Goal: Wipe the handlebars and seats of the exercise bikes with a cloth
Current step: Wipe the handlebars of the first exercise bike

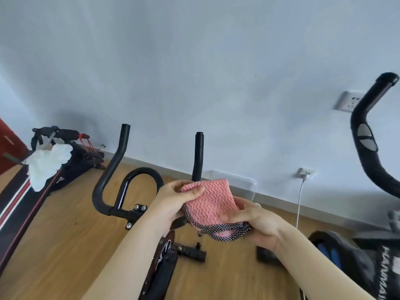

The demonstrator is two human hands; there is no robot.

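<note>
A pink wavy-textured cloth [211, 201] with a black-and-white dotted hem is folded between both my hands in the middle of the head view. My left hand [173, 201] pinches its upper left corner with thumb on top. My right hand [256, 219] grips its lower right edge. Behind and below the cloth stands a black exercise bike's handlebars [112, 169], with two upright ends and a centre loop. A second bike's handlebar [365, 131] curves up at the right edge. No seat shows.
A wooden floor [65, 230] runs to a pale wall. At the left, a machine with a white rag [48, 163] draped on it. A white cable [299, 202] hangs from a wall socket. The bike's foot bar [192, 253] lies on the floor below.
</note>
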